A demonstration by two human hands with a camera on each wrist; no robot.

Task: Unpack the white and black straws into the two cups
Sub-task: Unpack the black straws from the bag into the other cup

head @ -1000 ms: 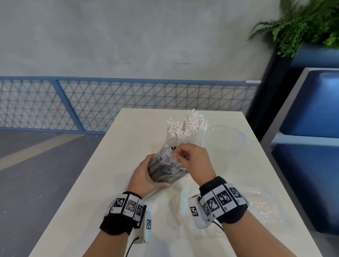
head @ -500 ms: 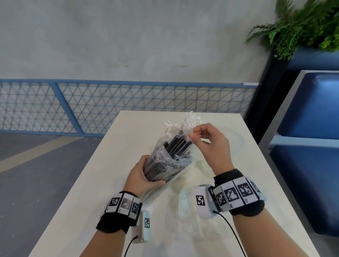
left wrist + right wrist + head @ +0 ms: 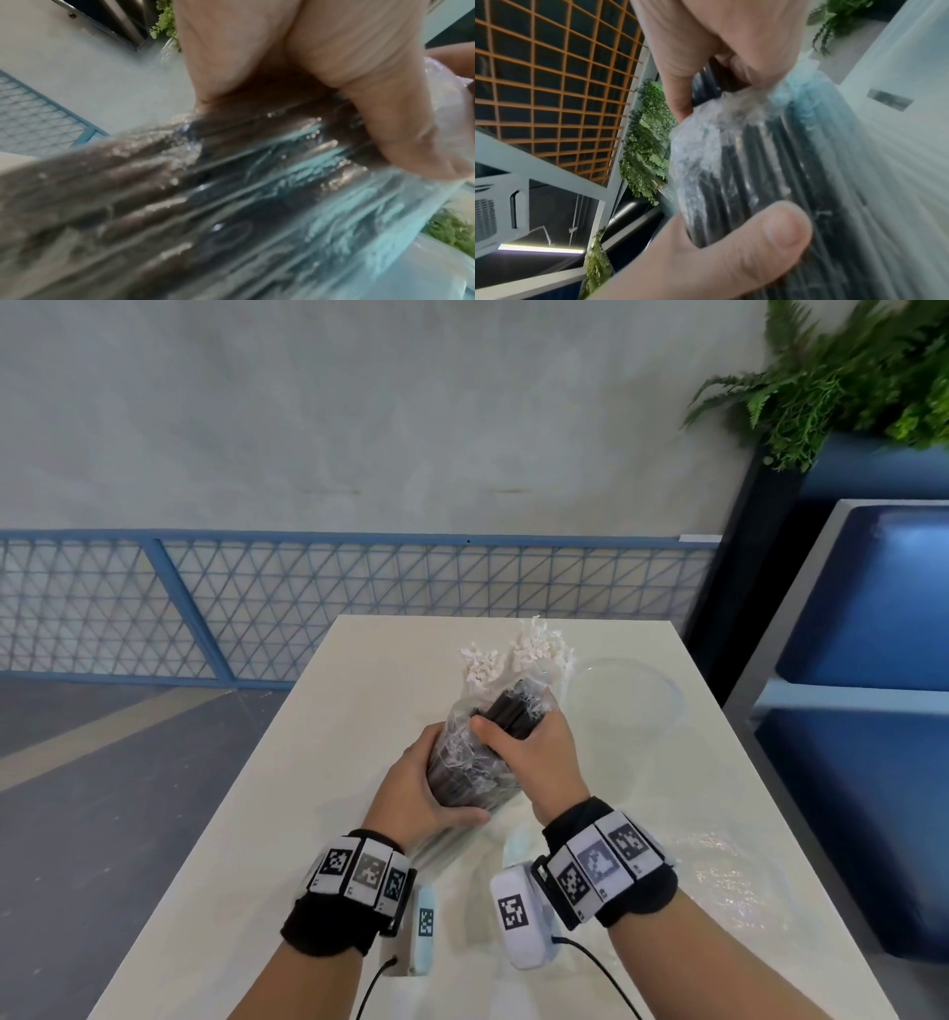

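A bundle of black straws [image 3: 470, 767] stands tilted in a clear plastic bag above the white table [image 3: 318, 788]. My left hand [image 3: 411, 788] wraps round its lower part; the left wrist view shows the thumb [image 3: 398, 132] pressed on the bagged straws [image 3: 231, 203]. My right hand [image 3: 542, 749] grips the upper part, where bare black tips [image 3: 511, 706] stick out of the bag. In the right wrist view the thumb [image 3: 731, 253] and fingers [image 3: 706, 50] curl round the straws [image 3: 757, 172]. White straws [image 3: 518, 652] stand upright behind the bundle. An empty clear cup [image 3: 626, 698] stands to their right.
Crumpled clear wrapping [image 3: 729, 880] lies on the table by my right forearm. Blue seats [image 3: 873, 634] and a planter with ferns [image 3: 847, 377] stand right of the table. A blue mesh railing [image 3: 257, 598] runs behind it.
My right hand was pinching the bag's plastic and pulling it up and right; it has come back down and now grips the bared black straws. The left hand kept its hold.
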